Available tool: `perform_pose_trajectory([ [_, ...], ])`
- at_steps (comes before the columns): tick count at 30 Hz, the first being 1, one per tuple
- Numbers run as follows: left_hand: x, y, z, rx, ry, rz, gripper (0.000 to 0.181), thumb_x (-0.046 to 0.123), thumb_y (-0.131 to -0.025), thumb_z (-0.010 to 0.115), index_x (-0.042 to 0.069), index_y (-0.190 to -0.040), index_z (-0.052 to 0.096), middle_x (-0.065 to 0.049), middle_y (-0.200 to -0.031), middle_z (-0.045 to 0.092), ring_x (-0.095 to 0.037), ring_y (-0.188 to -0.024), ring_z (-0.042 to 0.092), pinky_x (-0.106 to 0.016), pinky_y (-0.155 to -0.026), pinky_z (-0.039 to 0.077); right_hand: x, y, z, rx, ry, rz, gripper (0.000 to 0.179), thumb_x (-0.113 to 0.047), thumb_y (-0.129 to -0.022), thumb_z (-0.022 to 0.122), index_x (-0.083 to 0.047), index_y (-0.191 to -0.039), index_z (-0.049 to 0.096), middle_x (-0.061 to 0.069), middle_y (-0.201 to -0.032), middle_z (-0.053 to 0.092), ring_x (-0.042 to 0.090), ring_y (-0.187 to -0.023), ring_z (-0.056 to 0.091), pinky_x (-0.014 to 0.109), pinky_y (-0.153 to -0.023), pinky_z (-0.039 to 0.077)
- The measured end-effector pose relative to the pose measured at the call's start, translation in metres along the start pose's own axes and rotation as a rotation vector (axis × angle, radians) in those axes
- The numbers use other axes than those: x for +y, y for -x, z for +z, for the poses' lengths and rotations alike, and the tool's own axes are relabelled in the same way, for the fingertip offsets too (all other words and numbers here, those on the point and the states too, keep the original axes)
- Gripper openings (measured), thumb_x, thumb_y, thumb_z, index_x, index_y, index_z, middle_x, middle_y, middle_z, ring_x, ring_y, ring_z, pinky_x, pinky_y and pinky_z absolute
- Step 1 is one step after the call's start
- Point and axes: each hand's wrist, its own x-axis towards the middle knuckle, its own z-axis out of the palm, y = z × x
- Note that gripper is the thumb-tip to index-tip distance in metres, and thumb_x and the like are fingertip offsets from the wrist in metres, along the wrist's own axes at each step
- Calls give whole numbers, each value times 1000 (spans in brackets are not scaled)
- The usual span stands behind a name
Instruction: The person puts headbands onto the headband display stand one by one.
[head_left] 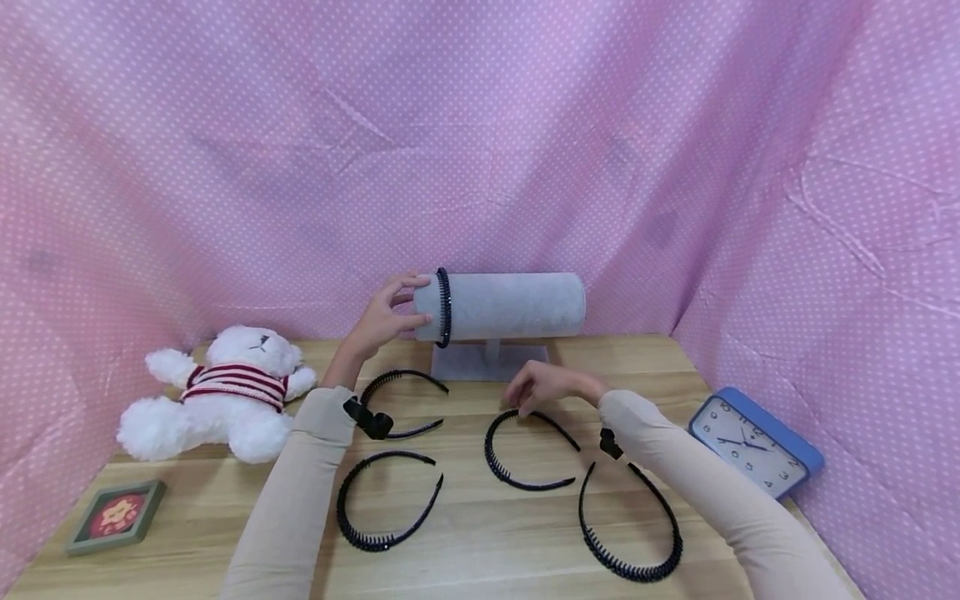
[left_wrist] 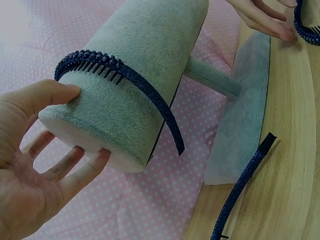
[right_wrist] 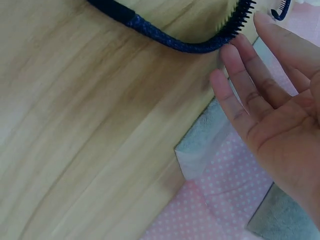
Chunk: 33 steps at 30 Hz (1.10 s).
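Note:
A grey plush headband stand (head_left: 517,304) has a horizontal roll on a short post and flat base. One black toothed headband (left_wrist: 145,90) sits over the roll near its left end. My left hand (head_left: 384,317) grips that end, thumb on top and fingertips against the end face (left_wrist: 75,170). My right hand (head_left: 543,383) is low over the table in front of the base, with its fingertips (right_wrist: 227,52) right at the edge of another toothed headband (head_left: 491,454) lying flat. In the right wrist view the thumb stands apart from the fingers.
More headbands lie on the wooden table: one left behind (head_left: 382,382), one left front (head_left: 341,508), one right front (head_left: 675,542). A white plush bear (head_left: 225,429) and a small framed picture (head_left: 116,517) are at left. A blue clock (head_left: 757,442) leans at right. Pink dotted cloth (head_left: 480,150) hangs behind.

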Motion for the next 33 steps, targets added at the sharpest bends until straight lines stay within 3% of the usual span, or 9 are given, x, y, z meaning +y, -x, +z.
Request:
perform_pose_trajectory([
  [4,0,1,0,-5,0,0,62,7,-91,76,14,-148,51,0,-170,20,-38,-150,30,-57,-89,59,2,-3,4,-13,7,-1,31,3,-86,78,5,-116,74,20,-109,75,29,-101,70,20,-83,57],
  [13,2,0,1,-13,-1,6,61,8,-92,75,14,-148,51,-2,-171,19,-38,-150,31,-53,-87,61,8,-9,9,-19,-7,32,31,9,-82,78,5,-113,75,17,-93,72,9,-84,62,16,-72,54],
  [23,0,0,0,-16,2,2,62,8,-92,75,14,-148,51,0,-170,19,-37,-150,30,-56,-90,60,5,-4,4,1,61,35,24,9,-83,75,4,-106,77,14,-96,77,7,-83,65,16,-74,54],
  [33,-1,0,0,-12,11,-5,62,8,-92,75,14,-148,51,-1,-170,19,-37,-149,33,-56,-91,59,10,12,-17,-6,43,58,23,11,-81,75,5,-103,76,16,-97,76,10,-86,66,19,-76,56],
])
